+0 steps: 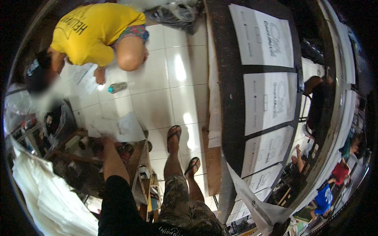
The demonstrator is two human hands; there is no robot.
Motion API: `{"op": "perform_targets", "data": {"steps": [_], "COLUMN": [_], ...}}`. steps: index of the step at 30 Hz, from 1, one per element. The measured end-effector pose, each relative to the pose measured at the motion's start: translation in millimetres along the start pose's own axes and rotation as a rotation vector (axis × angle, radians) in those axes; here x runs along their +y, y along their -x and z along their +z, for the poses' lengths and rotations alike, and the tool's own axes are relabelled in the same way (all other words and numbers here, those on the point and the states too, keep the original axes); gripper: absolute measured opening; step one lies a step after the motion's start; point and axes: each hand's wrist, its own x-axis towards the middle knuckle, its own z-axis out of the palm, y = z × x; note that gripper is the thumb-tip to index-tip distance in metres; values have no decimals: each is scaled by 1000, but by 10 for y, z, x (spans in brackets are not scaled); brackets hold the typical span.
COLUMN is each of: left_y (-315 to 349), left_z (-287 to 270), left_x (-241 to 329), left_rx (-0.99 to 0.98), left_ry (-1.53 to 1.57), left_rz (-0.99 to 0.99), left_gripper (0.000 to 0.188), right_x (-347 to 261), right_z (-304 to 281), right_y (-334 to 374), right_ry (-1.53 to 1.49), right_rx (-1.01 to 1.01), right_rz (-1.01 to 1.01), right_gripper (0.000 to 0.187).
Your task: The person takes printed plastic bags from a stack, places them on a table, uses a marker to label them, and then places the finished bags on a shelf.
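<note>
My left arm reaches forward, and my left hand (107, 141) is at the lower edge of a white sheet (128, 128) with a faint print. The hand is blurred, but its fingers seem closed on that sheet, which hangs over the floor. My right hand (280, 227), dark and partly cut off at the lower right, grips the end of another printed white sheet (258, 206). This sheet is lifted and curls along the edge of a dark table (232, 102). Several printed sheets (269, 102) lie on the table in a row.
A person in a yellow shirt (98, 31) crouches at the upper left, one hand on papers (82, 78) on the tiled floor (157, 78). A bottle (117, 87) lies nearby. Cluttered shelving (145, 177) and white sheeting (43, 192) stand left. Other people are beyond the table.
</note>
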Motion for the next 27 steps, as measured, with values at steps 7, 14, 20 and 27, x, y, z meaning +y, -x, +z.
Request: {"op": "perform_targets", "data": {"steps": [7,14,20,27], "left_y": [37,110,423,1800], "left_z": [-72,-85,222,1139], "left_x": [79,91,-241,-807], "left_rx": [-22,-50,-92,-272], "left_ry": [0,-32,-56,-209], "left_rz": [4,11,54,165], "left_gripper": [45,44,44,43], "right_x": [-406,-367,-298,-969], "right_z": [-149,-217,-24,-656], "right_y": [-125,-123,-289,-456], "right_ry": [-222,-214,-445,-630], "right_rx": [200,141,253,2], "right_rz": [21,-159,-256,198], "right_gripper": [42,39,39,46]}}
